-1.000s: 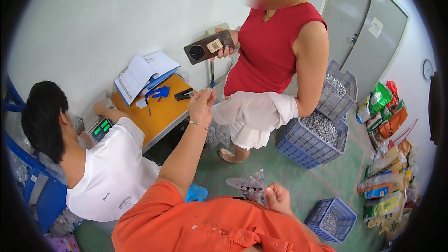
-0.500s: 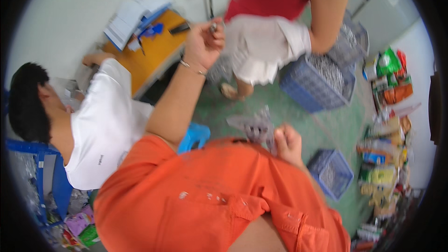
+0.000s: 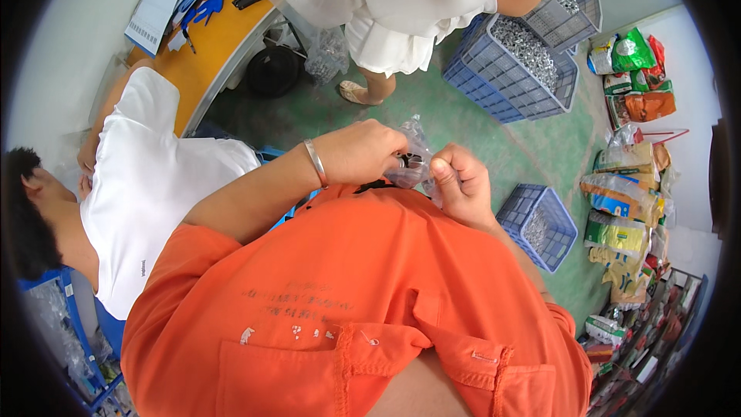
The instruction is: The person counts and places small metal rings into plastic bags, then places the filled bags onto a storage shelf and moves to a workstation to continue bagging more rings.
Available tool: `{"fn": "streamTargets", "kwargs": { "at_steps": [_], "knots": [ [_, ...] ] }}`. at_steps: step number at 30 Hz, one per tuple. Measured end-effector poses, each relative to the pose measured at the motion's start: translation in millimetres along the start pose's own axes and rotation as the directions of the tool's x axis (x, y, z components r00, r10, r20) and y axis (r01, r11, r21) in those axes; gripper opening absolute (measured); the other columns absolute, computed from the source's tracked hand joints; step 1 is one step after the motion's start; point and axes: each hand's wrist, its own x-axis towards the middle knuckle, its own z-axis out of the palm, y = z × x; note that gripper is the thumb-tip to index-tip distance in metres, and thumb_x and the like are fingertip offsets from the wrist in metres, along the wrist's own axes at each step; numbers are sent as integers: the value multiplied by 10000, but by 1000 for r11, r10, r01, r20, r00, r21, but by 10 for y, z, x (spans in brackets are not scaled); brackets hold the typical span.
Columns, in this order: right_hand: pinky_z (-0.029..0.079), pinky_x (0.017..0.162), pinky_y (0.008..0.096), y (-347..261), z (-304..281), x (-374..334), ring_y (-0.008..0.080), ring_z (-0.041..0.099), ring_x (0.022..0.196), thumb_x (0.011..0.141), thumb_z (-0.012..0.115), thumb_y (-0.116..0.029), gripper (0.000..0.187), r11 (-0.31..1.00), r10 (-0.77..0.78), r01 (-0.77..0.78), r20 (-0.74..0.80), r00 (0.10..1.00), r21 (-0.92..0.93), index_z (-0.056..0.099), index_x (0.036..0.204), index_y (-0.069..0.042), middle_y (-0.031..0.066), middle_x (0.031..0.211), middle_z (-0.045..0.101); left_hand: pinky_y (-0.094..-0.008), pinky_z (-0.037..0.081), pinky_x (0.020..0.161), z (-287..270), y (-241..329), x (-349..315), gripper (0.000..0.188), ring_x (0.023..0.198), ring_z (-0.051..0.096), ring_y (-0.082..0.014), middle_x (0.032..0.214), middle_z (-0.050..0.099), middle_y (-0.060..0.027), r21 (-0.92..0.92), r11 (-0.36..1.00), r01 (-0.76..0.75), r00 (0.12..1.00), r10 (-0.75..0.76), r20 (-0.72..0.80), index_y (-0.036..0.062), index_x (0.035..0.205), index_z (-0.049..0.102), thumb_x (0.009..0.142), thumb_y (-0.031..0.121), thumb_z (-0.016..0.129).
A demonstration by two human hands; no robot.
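In front of my waist, my right hand [image 3: 465, 185] pinches the edge of a clear plastic bag [image 3: 417, 137]. Dark, shiny metal pieces show through the bag, too small to name. My left hand [image 3: 369, 150], with a silver bangle [image 3: 315, 162] at its wrist, is at the bag's left side. Its fingers are curled and closed against the bag, and whatever they hold is hidden behind them.
Blue crates [image 3: 505, 69] of small metal parts stand ahead on the green floor, a smaller crate [image 3: 538, 228] at right. A person in white shorts stands ahead; one in a white shirt [image 3: 154, 185] sits left by a yellow desk [image 3: 224, 27]. Colourful packages [image 3: 617, 235] line the right wall.
My left hand has come down from its raised place near the desk, where it held a small shiny metal piece, to the bag. My right hand still grips the bag. The view has shifted.
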Motion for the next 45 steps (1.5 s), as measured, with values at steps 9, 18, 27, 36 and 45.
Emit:
{"fn": "streamTargets", "kwargs": {
  "at_steps": [9,18,27,36,45],
  "knots": [
    [340,507,206,55,-136,95,65,394,571,874,500,-148,207,999,38,-39,-79,996,-3,509,709,-23,-5,641,469,-360,455,678,-159,134,-131,345,849,563,-256,1061,532,-113,38,996,-78,837,86,-540,30,981,544,695,179,667],
    [319,493,181,-103,-114,378,34,376,548,884,489,-170,209,986,-35,43,-52,998,159,515,722,-40,-44,619,456,-292,416,570,80,-109,-173,123,621,518,-213,719,548,-106,-114,988,-100,751,0,-660,18,788,555,793,137,586],
    [258,408,200,-623,20,914,55,304,460,892,465,-187,184,774,-196,267,-184,963,575,529,834,-25,-29,544,372,-190,368,553,-288,37,-475,151,604,441,-68,682,516,16,-157,973,-169,433,-70,-899,23,766,543,848,149,536],
    [288,429,218,-910,227,1414,61,307,505,891,474,-242,217,727,-186,184,-69,980,662,509,816,-41,-45,585,338,-183,256,379,-571,42,-751,209,438,328,-25,592,442,44,-441,677,-589,213,-396,-893,63,732,506,864,224,524],
    [333,452,239,-917,392,1728,86,360,523,897,453,-235,197,676,-81,51,4,997,735,508,831,-57,-24,604,380,-192,270,385,-744,39,-872,181,453,356,-37,616,467,26,-359,617,-700,125,-388,-913,72,755,495,865,213,523]
  ]
}}
